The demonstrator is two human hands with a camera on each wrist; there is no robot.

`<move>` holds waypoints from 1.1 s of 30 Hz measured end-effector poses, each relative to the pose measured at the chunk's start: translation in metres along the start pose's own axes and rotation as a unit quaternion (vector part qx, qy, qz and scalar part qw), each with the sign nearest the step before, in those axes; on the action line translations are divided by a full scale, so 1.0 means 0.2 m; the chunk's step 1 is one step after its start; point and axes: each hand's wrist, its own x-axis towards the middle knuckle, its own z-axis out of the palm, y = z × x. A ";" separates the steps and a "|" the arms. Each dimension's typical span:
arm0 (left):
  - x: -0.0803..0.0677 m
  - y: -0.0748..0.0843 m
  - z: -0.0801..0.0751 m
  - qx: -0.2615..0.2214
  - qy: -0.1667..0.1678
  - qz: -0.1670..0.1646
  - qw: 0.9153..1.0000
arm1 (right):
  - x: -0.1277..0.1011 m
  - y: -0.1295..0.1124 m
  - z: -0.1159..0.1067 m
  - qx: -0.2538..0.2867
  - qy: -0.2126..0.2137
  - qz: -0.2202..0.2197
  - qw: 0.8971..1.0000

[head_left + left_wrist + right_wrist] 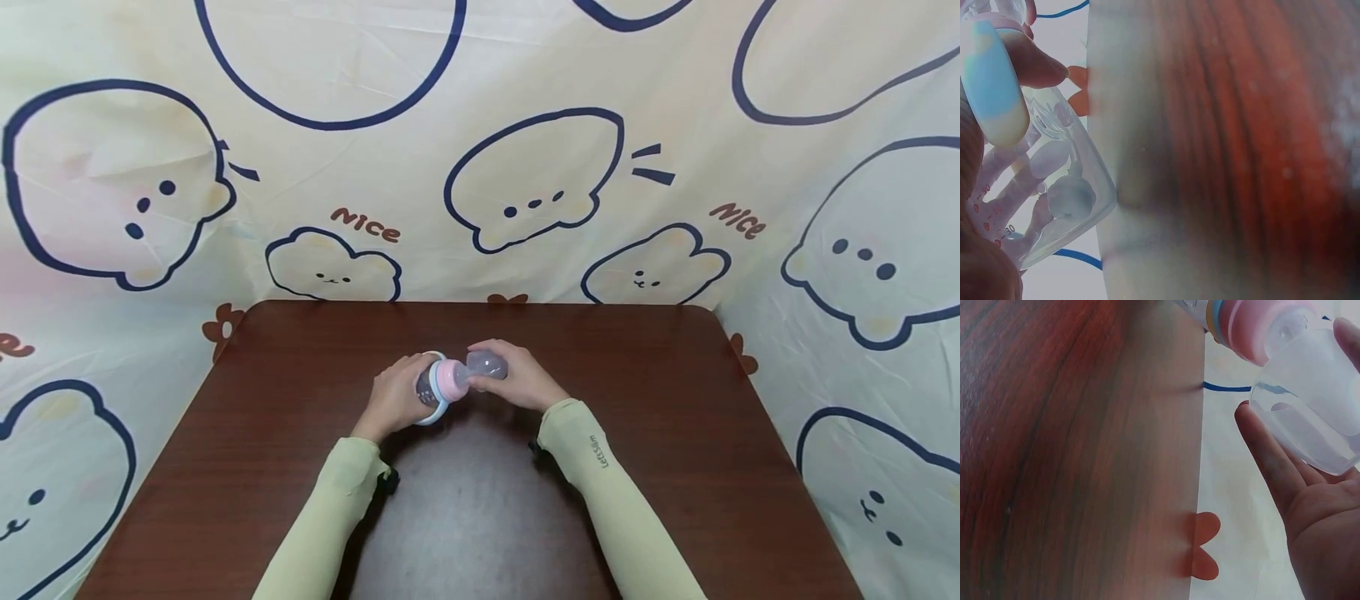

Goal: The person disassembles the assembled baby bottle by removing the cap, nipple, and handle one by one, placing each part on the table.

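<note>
The left hand (pixel 396 395) is curled round a baby bottle (pixel 427 388), which is held tilted over the tabletop (pixel 615 358), its pink collar (pixel 452 380) toward the right hand (pixel 523 380). The right hand pinches a clear cap (pixel 487 364) between thumb and fingers, near the nipple (pixel 1288 330); if they touch, I cannot tell. Inside the transparent bottle there is one rounded grey piece (pixel 1071 197). Pale green sleeves (pixel 322 517) cover both forearms, which reach forward.
</note>
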 end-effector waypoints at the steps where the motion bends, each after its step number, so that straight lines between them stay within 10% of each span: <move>1: 0.00 0.00 0.00 -0.001 0.002 0.001 1.000 | 0.00 0.00 -0.01 0.000 0.003 0.001 1.000; 33: 0.00 -0.01 0.00 -0.005 -0.005 -0.002 1.000 | -0.06 0.12 -0.23 -0.026 0.043 0.062 0.997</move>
